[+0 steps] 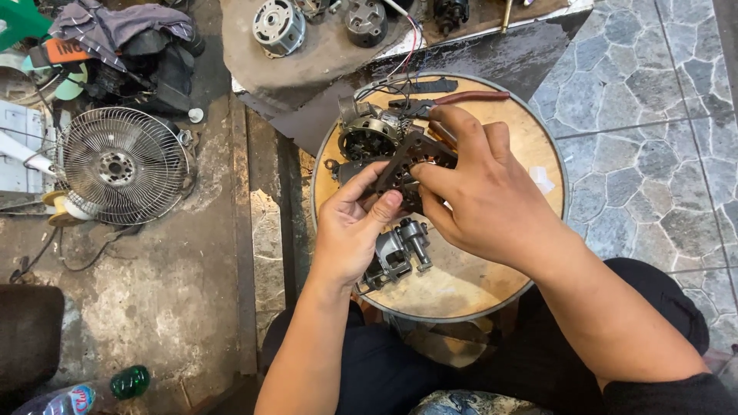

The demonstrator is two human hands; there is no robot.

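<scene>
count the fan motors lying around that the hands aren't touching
3: one motor on the round table just beyond the hands, and two on the grey board at top, left and right. More may be hidden.

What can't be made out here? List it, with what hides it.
- Head view: the middle and lower part of the dark motor core, covered by the fingers of the left hand and right hand.
- Head view: the jaws of the red-handled pliers, behind the right hand's fingertips.
- Head view: the plastic bottle, cut off by the bottom edge.
- Head view: the motors at the top, cropped by the top edge.
</scene>
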